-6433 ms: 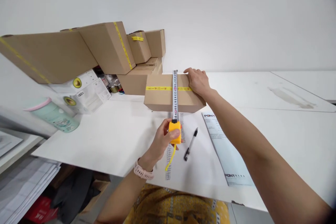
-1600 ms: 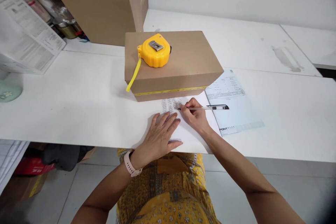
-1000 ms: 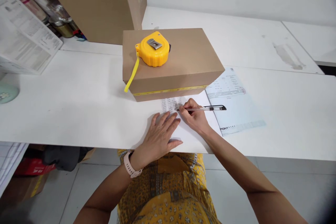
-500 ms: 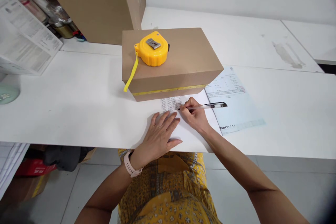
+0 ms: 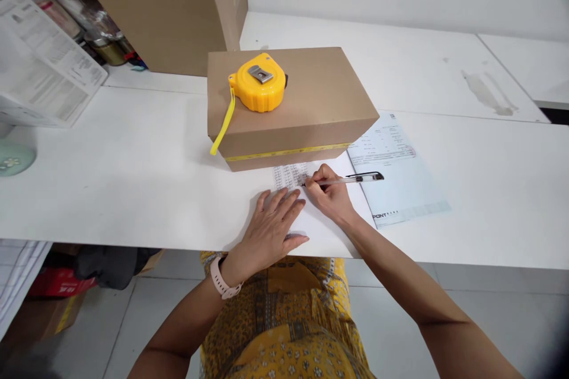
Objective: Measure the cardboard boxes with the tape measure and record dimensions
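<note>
My right hand is closed round a clear pen with a black clip, its tip down on a white sheet of paper. Rows of small handwriting cover the sheet's upper part. Flat across the paper's left side lies my left hand, fingers spread and holding nothing. Just beyond both hands, a brown cardboard box with a yellow band hides the far end of the sheet. On top of the box rests a yellow tape measure with its strap hanging over the near edge.
A pale blue printed sheet lies right of the paper. Larger cardboard boxes are stacked at the back left, beside a leaning printed carton. A green round object sits at the left edge of the white table.
Both hands stay in nearly the same place. The pen has shifted only very slightly; the box and tape measure rest as before.
</note>
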Demonstrator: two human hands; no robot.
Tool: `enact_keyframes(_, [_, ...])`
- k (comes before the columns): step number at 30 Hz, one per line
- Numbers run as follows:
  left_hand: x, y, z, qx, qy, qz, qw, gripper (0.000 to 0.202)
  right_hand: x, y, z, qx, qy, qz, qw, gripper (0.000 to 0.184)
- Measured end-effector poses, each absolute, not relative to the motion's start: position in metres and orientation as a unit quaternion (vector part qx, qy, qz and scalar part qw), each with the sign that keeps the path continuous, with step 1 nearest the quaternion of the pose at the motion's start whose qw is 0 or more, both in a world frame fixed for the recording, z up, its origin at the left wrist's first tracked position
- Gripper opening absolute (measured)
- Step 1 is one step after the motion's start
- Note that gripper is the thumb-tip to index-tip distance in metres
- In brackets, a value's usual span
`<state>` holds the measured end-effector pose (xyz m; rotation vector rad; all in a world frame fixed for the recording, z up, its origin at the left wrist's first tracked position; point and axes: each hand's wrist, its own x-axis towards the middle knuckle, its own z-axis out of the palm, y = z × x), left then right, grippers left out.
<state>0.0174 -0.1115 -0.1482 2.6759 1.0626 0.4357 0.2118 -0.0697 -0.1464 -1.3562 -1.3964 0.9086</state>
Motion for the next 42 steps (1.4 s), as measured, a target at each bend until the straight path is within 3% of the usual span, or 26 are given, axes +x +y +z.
enact_keyframes(18, [0.016, -0.11, -0.148, 0.918, 0.358, 0.14, 0.1, 0.063, 0.213, -0.071, -0.148, -0.564, -0.544, 0.387, 0.486, 0.03])
enact_keyframes(25, [0.016, -0.11, -0.149, 0.917, 0.358, 0.14, 0.109, 0.062, 0.229, -0.067, -0.151, -0.492, -0.519, 0.499, 0.49, 0.032])
enact_keyframes(31, [0.016, -0.111, -0.149, 0.914, 0.36, 0.149, 0.109, 0.061, 0.223, -0.065, -0.155, -0.543, -0.557, 0.4, 0.485, 0.031])
enact_keyframes(42, [0.016, -0.112, -0.149, 0.914, 0.362, 0.147, 0.112, 0.061, 0.217, -0.065, -0.152, -0.541, -0.601, 0.368, 0.459, 0.023])
